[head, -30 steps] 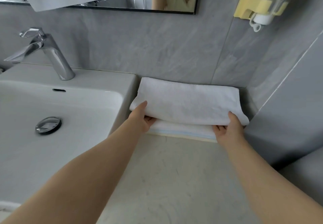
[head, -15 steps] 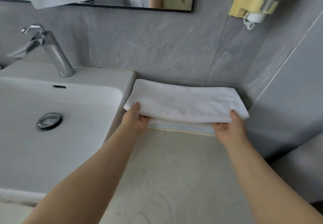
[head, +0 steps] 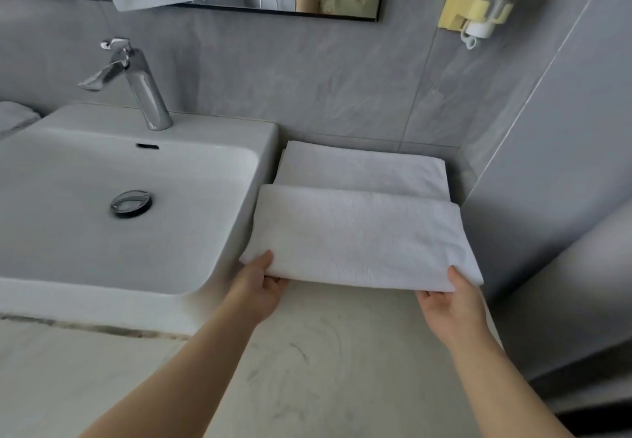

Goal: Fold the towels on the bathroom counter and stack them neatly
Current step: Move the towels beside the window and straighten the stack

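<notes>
Holding folded towel (head: 359,239), long axis left-right: left hand (head: 263,287), right hand (head: 448,300).

white towels (head: 359,239), grey wall tiles (head: 307,78)

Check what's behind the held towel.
A second folded white towel lies behind the held towel, against the wall. Its near edge is covered, so any overlap or contact is hidden.
</notes>
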The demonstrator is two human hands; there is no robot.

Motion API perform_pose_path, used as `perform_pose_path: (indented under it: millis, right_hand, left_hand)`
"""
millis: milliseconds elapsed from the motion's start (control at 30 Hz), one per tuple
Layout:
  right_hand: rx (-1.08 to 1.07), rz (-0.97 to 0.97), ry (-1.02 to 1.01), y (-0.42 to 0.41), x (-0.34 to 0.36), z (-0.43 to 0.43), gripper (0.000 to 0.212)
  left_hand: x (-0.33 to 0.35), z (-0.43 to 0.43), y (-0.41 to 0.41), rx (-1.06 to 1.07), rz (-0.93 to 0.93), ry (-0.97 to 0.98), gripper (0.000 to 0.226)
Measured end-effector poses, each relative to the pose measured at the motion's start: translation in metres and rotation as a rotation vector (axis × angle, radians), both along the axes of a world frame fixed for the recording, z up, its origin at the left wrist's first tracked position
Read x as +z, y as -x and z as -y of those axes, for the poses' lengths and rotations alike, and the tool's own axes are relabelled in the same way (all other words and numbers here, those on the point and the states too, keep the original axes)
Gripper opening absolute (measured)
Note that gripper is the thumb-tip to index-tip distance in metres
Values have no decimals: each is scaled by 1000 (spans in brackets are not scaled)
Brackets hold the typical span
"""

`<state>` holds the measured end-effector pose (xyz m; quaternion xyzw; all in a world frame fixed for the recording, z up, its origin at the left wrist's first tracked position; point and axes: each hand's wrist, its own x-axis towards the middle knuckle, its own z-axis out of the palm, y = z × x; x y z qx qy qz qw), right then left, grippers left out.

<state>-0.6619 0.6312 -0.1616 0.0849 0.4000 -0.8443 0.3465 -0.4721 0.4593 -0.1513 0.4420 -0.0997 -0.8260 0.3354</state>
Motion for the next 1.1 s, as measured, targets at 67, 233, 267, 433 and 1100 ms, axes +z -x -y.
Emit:
perform_pose_path:
  millis: [67,233,267,433,1100]
  right_hand:
    - [-10,49,-92,-10,-13,-14,22]
    - [-5,125,-281,-15,-30,-45,13]
    - [-4,119,-310,-12,-28,-48,11]
    - [30,78,-480,6,-23,-58,3]
    - [471,-497,-1050,54,-12,-50,34]
  left_hand:
    - [-14,-11,-12,-21,78,-10,11]
    - [-27,-21,-26,-48,194,30,10]
    - [-25,-22,-25,-44,195,41,5]
    - [-24,-26,-22,-13,242,71,17]
    - [-29,-15,-19,-563,1201,605,47]
